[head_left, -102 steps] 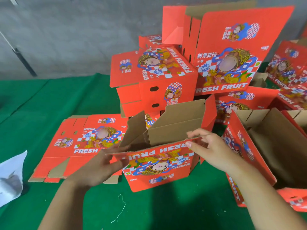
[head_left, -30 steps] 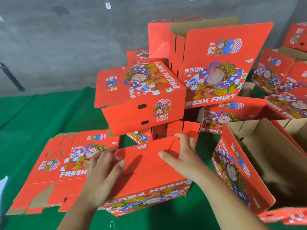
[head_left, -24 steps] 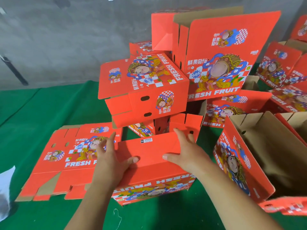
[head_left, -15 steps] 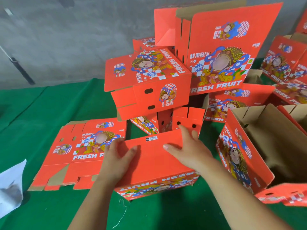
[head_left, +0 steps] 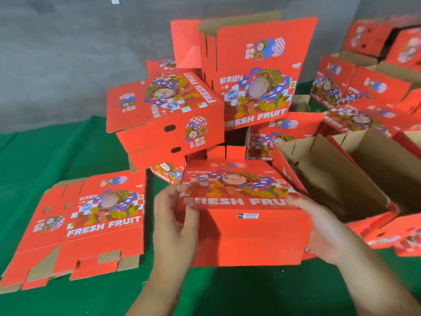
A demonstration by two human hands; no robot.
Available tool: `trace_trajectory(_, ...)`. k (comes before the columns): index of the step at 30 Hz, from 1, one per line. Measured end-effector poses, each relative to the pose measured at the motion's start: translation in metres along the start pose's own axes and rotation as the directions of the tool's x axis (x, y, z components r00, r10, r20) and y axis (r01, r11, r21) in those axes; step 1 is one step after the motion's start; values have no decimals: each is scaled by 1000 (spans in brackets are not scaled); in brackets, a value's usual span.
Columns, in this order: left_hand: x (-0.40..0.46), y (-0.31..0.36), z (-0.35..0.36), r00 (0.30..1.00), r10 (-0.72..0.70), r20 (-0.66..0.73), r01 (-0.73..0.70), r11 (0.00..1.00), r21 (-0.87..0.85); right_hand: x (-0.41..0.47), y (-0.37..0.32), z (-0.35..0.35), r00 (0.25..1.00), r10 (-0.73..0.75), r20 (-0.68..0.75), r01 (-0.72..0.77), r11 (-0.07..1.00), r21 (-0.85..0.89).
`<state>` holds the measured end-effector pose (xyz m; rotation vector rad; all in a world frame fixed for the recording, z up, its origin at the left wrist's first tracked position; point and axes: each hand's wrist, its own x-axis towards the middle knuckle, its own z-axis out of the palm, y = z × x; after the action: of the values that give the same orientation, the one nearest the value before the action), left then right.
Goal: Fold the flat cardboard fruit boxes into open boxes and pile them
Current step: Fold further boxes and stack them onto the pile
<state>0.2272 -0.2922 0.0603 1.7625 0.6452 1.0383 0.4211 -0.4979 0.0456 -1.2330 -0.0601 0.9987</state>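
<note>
Both hands hold a folded red fruit box [head_left: 246,215] just above the green cloth [head_left: 68,151]. The left hand [head_left: 175,222] curls around its left edge, the right hand [head_left: 323,233] around its right side. A stack of flat boxes [head_left: 86,222] lies just left, and a pile of folded boxes [head_left: 205,106] stands behind.

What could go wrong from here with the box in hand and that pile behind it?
The pile of folded red cardboard boxes sits tilted and uneven; adding the held red box could topple it. The left hand and right hand hold only its side edges, so it might slip. Its landing could also shift the stack of flat red cardboard blanks.
</note>
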Motion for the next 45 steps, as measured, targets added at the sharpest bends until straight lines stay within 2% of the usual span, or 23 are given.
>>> trace_trajectory(2, 1, 3, 6, 985, -173, 6, 166, 939, -302, -4, 8, -6, 989, -147, -17, 147, 989, 2)
trace_trajectory(4, 6, -3, 6, 951, -306, 31, 289, 852, -436, -11, 12, -16, 963, -269, 9, 269, 963, 16)
trace_trajectory(5, 7, -7, 5, 916, -395, 67, 381, 809, -449, -14, 14, -21, 953, -300, 32, 300, 954, 11)
trace_trajectory(7, 8, -14, 1, 797, -567, 209, 596, 682, -423, -16, 18, -31, 946, -312, 93, 316, 948, -32)
trace_trajectory(9, 2, -21, -2, 674, -643, 364, 738, 569, -361, -16, 25, -41, 940, -307, 151, 324, 940, -106)
trace_trajectory(10, -2, -29, -4, 643, -649, 408, 766, 560, -316, -16, 29, -44, 936, -310, 167, 337, 926, -169)
trace_trajectory(14, -16, -47, -10, 652, -620, 437, 733, 664, -151, -11, 41, -52, 939, -292, 179, 340, 733, -589)
trace_trajectory(16, -19, -54, -11, 648, -598, 471, 712, 696, -95, -3, 47, -54, 955, -279, 105, 275, 688, -672)
trace_trajectory(18, -21, -60, -6, 651, -572, 500, 671, 741, -26, 6, 54, -53, 952, -305, 11, 224, 675, -703)
trace_trajectory(21, -25, -69, 2, 723, -529, 445, 581, 813, 23, 20, 71, -50, 921, -377, -99, 226, 723, -652)
trace_trajectory(23, -27, -76, 7, 764, -486, 423, 568, 819, -84, 32, 84, -48, 881, -439, -177, 261, 764, -590)
trace_trajectory(25, -23, -85, 6, 770, -518, 372, 600, 786, -149, 44, 97, -46, 833, -495, -246, 299, 778, -553)
trace_trajectory(27, -14, -99, -2, 704, -599, 381, 685, 714, -144, 58, 107, -48, 803, -504, -319, 286, 794, -536)
trace_trajectory(29, -8, -113, -17, 566, -661, 493, 786, 613, -81, 70, 112, -51, 787, -485, -381, 245, 812, -529)
trace_trajectory(30, -4, -118, -24, 510, -662, 549, 798, 603, -14, 75, 112, -52, 771, -492, -404, 226, 805, -548)
trace_trajectory(32, 5, -122, -29, 446, -650, 615, 724, 666, 179, 87, 110, -52, 721, -535, -439, 199, 768, -609)
trace_trajectory(34, 15, -123, -23, 451, -645, 617, 495, 756, 428, 102, 105, -47, 672, -562, -482, 207, 768, -606)
trace_trajectory(35, 20, -124, -16, 474, -644, 600, 385, 765, 516, 109, 102, -44, 661, -559, -500, 222, 783, -582)
trace_trajectory(37, 28, -127, -3, 578, -607, 545, 286, 777, 561, 120, 97, -41, 664, -549, -507, 262, 806, -530)
trace_trajectory(39, 30, -127, 8, 702, -490, 517, 258, 852, 456, 123, 90, -37, 704, -561, -435, 307, 794, -525)
trace_trajectory(42, 20, -127, 28, 791, -334, 514, 285, 943, 173, 114, 81, -29, 774, -585, -241, 396, 745, -537)
trace_trajectory(44, 12, -125, 48, 854, -253, 454, 205, 967, 153, 111, 84, -21, 743, -653, -145, 450, 648, -614)
trace_trajectory(45, 9, -121, 60, 871, -233, 432, 180, 970, 162, 112, 88, -18, 726, -664, -181, 450, 657, -605)
